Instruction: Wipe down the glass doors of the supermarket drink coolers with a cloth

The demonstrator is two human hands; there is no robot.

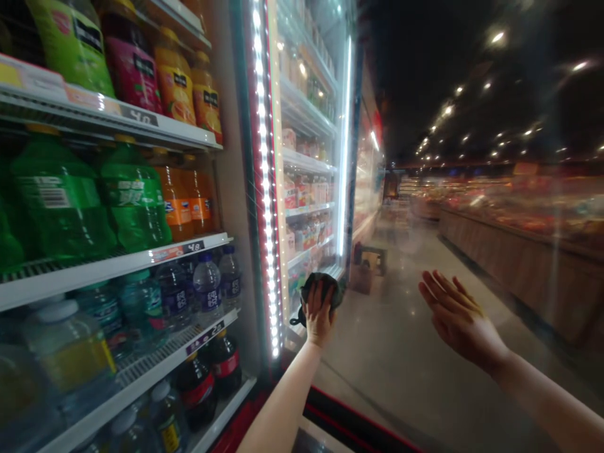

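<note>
My left hand (319, 318) is spread over a dark cloth (325, 286), holding it flat against the see-through glass of an open cooler door. A small loop of the cloth sticks out at its left side. To the right, my right hand (450, 314) is stretched out with straight fingers and nothing in it. Whether its palm touches the glass I cannot tell. The door's dark and red lower frame (349, 418) runs below both hands.
Cooler shelves (189, 248) with several bottles stand close on the left, beside a bright LED strip (264, 157). Beyond the glass are another lit cooler (309, 160), a brown box (362, 277) on the aisle floor (391, 352), and a long wooden-sided display (514, 258).
</note>
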